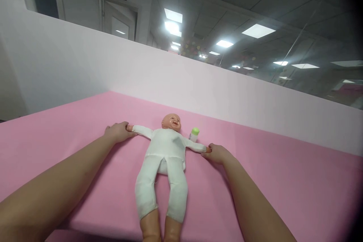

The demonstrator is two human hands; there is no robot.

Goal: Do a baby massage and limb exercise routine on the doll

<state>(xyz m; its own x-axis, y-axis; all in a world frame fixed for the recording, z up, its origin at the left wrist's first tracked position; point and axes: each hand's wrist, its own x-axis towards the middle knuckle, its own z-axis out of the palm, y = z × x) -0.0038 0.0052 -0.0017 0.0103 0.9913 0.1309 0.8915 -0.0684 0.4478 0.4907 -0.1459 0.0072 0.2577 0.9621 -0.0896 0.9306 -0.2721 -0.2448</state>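
Note:
A baby doll point(167, 143) with a white cloth body lies face up on a pink padded surface, its legs toward me and its arms stretched out sideways. My left hand point(118, 132) grips the doll's small hand on the left side. On the other side, my right hand point(218, 154) pinches the doll's other hand between thumb and fingers. Just behind the doll's right-hand arm stands a small white bottle point(194, 135) with a light green cap, partly hidden by that arm. The doll's feet run out of the bottom of the view.
The pink padded surface point(85, 121) has its near edge at the bottom left. A white low wall point(181, 79) runs along its back. Beyond it are a door point(119, 20), a dark window and a ceiling with lit panels.

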